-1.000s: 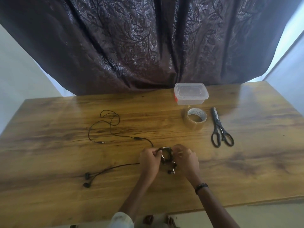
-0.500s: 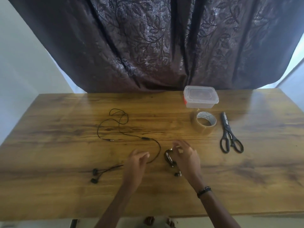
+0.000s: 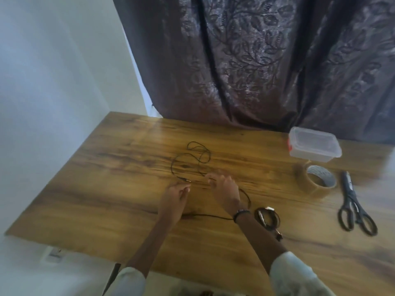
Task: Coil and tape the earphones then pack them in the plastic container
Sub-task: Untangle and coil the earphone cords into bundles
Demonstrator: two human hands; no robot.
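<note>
- Our left hand [image 3: 174, 196] reaches for the plug end of the loose earphones [image 3: 192, 159]; its fingers are nearly pinched, but we cannot tell if they grip it.
- Our right hand [image 3: 224, 189], just beside the plug, has curled fingers over the wire; grip unclear too.
- A coiled, taped pair [image 3: 267, 217] rests near our right wrist, set aside as finished, we think.
- The plastic container [image 3: 314, 147] waits closed, far right of the plug, with tape roll [image 3: 318, 181] and scissors [image 3: 354, 210] close by for later.
</note>
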